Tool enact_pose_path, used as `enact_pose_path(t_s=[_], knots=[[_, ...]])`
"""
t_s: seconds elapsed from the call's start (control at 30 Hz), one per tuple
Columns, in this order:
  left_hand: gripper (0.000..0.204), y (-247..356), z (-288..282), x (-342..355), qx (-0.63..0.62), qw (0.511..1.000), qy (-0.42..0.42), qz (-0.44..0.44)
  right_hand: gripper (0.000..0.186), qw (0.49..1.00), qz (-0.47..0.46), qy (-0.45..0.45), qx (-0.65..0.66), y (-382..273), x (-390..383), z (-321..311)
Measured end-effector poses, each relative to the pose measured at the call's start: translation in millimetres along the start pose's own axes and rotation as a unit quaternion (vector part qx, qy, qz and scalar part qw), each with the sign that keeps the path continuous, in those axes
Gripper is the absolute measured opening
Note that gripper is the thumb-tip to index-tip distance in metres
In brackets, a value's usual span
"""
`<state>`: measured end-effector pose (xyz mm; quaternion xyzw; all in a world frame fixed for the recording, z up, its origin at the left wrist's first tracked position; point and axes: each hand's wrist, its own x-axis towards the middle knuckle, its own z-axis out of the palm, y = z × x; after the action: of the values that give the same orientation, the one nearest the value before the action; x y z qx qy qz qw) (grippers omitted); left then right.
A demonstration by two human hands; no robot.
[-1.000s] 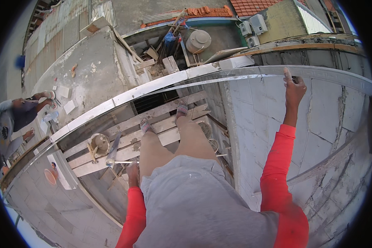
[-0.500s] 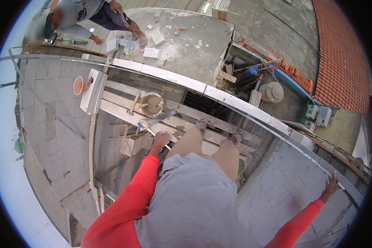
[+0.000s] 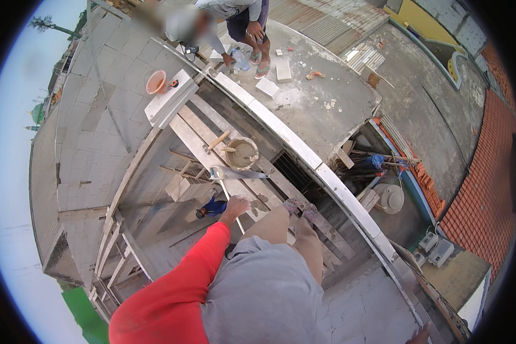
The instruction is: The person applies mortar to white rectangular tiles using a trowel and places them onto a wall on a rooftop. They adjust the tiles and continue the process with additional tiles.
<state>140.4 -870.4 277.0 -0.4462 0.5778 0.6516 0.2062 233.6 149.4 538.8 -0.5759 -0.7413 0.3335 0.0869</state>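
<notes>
I stand on wooden planks [image 3: 199,137] laid as a scaffold. My left hand [image 3: 236,207] is in front of my left thigh, fingers curled in, beside a thin pale rod [image 3: 223,188]; whether it grips the rod is hidden. Beyond it a handsaw [image 3: 241,174] lies across the planks. Past the saw stands a bucket [image 3: 255,162] of grey mortar with a tool handle resting in it. A wooden-handled tool [image 3: 218,141] lies by the bucket. My right hand [image 3: 421,334] shows at the lower right edge, close to the wall top, mostly cut off.
A white-topped block wall [image 3: 292,136] runs along my right. White blocks [image 3: 171,102] with an orange bowl [image 3: 156,82] stand at far left. A co-worker [image 3: 235,23] bends over the concrete slab [image 3: 321,86] beyond. Below the planks another person [image 3: 214,207] in blue is visible.
My view has turned, so the planks, saw and bucket sit further right. My right hand has dropped toward the lower edge. The co-worker still bends by the blocks.
</notes>
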Motion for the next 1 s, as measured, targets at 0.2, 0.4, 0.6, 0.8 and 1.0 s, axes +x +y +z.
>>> enact_pose_path(t_s=[0.2,0.4,0.6,0.8,1.0], knots=[[0.024,-39.4,29.2,-26.1,0.046,0.998,0.020,-0.028,0.067,0.995,-0.037,0.020,-0.091,-19.0,-39.6,48.8],[0.015,-99.5,11.9,-29.5,0.165,0.982,-0.030,0.086,0.065,0.990,-0.052,0.008,-0.132,-29.6,-61.3,117.7],[0.019,-120.4,1.1,-44.3,0.679,0.686,0.006,0.262,0.063,0.985,-0.059,0.004,-0.160,-18.3,-56.4,120.0],[0.020,-104.7,-2.2,-26.2,0.726,0.650,0.064,0.213,0.061,0.976,-0.064,0.031,-0.204,0.4,-52.3,100.1],[0.016,-63.4,6.2,-42.0,0.371,0.914,0.090,0.135,0.059,0.932,-0.101,0.088,-0.336,25.8,-77.1,84.6]])
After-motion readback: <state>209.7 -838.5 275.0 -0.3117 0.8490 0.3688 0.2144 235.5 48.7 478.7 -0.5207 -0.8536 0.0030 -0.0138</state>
